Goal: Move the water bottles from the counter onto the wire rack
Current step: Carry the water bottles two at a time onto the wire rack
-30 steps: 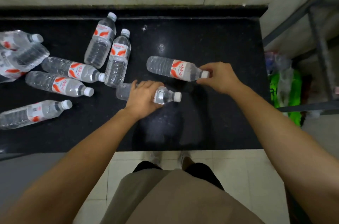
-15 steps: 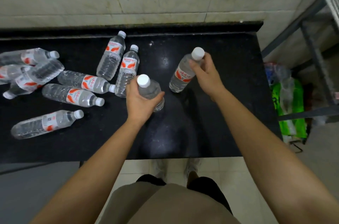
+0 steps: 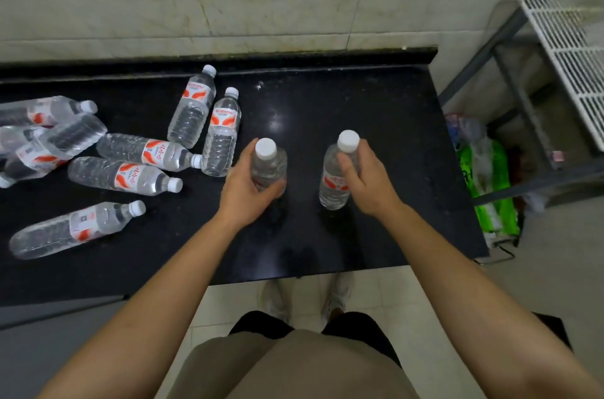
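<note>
Both held bottles have come upright since a second ago, when they lay flat on the black counter [image 3: 376, 98] under the hands; the right one has also drifted rightward from where it was half a second back.

From the head camera, the left hand [image 3: 248, 191] wraps its fingers around the lower body of one water bottle [image 3: 268, 163], white cap up, above the counter's middle. The right hand [image 3: 367, 181] closes on the neck and shoulder of a second bottle [image 3: 333, 184], which stands nearly vertical with its red-and-white label facing the camera. Whether either base touches the counter cannot be told.

To the left, loose bottles [image 3: 130, 176] lie on their sides in a cluster, some touching, a few running out of frame at the left edge. Beyond the counter's right end stands the wire rack [image 3: 568, 39], its white grid shelf on a grey frame, with a green bag [image 3: 490, 189] on the floor beneath.
</note>
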Demonstrator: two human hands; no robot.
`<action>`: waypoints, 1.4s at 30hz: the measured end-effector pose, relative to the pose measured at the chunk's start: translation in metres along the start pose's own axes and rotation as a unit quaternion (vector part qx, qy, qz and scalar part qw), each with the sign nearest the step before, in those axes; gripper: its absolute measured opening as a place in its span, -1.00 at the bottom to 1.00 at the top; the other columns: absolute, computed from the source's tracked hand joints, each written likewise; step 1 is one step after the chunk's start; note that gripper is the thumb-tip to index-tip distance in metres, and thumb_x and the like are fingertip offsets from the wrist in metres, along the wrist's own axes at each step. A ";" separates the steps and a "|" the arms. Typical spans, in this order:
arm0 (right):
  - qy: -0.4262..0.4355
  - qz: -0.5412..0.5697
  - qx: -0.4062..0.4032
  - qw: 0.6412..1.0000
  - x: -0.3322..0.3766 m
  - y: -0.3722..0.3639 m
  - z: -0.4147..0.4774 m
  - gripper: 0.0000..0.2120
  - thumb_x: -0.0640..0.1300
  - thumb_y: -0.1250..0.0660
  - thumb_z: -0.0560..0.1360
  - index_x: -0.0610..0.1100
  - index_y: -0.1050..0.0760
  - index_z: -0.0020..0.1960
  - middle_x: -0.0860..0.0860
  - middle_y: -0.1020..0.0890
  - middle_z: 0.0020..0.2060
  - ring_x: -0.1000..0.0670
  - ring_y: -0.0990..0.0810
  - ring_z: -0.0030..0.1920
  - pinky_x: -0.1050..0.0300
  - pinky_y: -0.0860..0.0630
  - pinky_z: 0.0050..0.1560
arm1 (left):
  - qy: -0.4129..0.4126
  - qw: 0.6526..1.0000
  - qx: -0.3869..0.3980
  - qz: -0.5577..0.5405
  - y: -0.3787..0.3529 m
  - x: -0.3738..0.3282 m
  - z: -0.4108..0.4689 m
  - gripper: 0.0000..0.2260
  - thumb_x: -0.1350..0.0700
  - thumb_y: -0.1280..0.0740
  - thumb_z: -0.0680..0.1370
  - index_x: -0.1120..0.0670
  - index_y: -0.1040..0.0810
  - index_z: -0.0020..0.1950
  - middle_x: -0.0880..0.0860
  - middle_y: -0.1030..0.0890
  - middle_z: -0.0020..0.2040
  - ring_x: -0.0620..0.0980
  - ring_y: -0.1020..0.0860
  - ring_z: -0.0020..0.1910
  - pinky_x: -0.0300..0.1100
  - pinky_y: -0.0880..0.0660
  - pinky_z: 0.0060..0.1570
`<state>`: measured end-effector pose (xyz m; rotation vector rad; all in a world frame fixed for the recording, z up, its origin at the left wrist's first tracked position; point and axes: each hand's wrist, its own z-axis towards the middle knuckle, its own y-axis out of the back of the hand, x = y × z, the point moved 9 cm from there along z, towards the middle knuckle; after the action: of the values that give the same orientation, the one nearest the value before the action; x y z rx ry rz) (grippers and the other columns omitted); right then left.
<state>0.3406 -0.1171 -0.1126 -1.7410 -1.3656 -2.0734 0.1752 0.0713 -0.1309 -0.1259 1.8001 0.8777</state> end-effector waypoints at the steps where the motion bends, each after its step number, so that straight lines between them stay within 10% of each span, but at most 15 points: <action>1: -0.017 0.007 0.005 1.000 -0.004 -0.006 -0.007 -0.58 0.31 -0.18 0.57 0.06 -0.32 0.27 0.07 -0.55 0.08 0.04 -0.57 0.06 0.04 -0.52 0.02 | -0.003 1.000 -0.001 0.004 0.000 0.000 0.001 -0.26 -0.12 -0.54 0.38 -0.06 -0.31 0.49 -0.06 -0.54 0.34 -0.04 -0.51 0.34 0.04 -0.45 0.36; 5: -0.108 0.044 0.029 0.993 -0.021 -0.025 -0.031 -0.28 0.26 -0.53 0.37 0.12 -0.25 0.38 0.09 -0.54 0.23 0.06 -0.56 0.18 0.12 -0.53 0.17 | 0.014 1.000 0.012 0.001 0.000 0.009 0.002 -0.22 -0.28 -0.52 0.33 -0.06 -0.31 0.44 -0.03 -0.55 0.30 0.01 -0.53 0.31 0.13 -0.48 0.31; 11: -0.132 0.068 0.033 0.988 -0.035 -0.025 -0.060 -0.26 0.00 -0.54 0.46 0.00 -0.20 0.49 0.12 -0.48 0.25 0.01 -0.53 0.28 0.17 -0.44 0.15 | 0.006 0.999 0.032 -0.003 -0.001 -0.007 -0.001 -0.30 0.05 -0.54 0.47 0.10 -0.25 0.49 -0.03 -0.50 0.26 0.03 -0.53 0.28 0.03 -0.46 0.33; 16: -0.119 0.050 -0.010 0.992 -0.033 0.018 -0.081 -0.31 0.10 -0.56 0.41 0.14 -0.25 0.41 0.15 -0.54 0.23 0.11 -0.56 0.19 0.16 -0.49 0.18 | -0.007 0.999 0.034 -0.020 -0.008 -0.027 -0.005 -0.31 -0.25 -0.54 0.28 -0.16 -0.37 0.33 -0.13 -0.62 0.17 -0.07 -0.62 0.15 0.08 -0.54 0.24; 28: -0.007 0.134 -0.273 0.953 0.008 0.239 -0.151 -0.38 -0.14 -0.57 0.43 0.09 -0.34 0.36 0.15 -0.61 0.19 0.22 -0.61 0.18 0.30 -0.54 0.15 | -0.157 0.976 0.045 -0.143 -0.101 -0.241 -0.046 -0.40 0.12 -0.62 0.37 0.05 -0.51 0.36 -0.13 -0.67 0.11 -0.25 -0.66 0.01 -0.24 -0.60 0.10; 42: 0.040 0.189 -0.375 0.907 -0.104 0.518 -0.232 -0.37 -0.10 -0.61 0.39 -0.02 -0.39 0.37 0.09 -0.64 0.19 0.06 -0.63 0.22 -0.04 -0.58 0.26 | -0.220 0.954 -0.006 -0.203 -0.290 -0.462 -0.115 -0.40 -0.09 -0.57 0.30 0.04 -0.53 0.29 -0.05 -0.68 0.13 -0.20 -0.66 0.05 -0.26 -0.59 0.05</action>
<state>0.5112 -0.6253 0.1004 -1.9001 -0.1321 -2.5441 0.4165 -0.3549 0.1349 -0.2749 1.2889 0.5655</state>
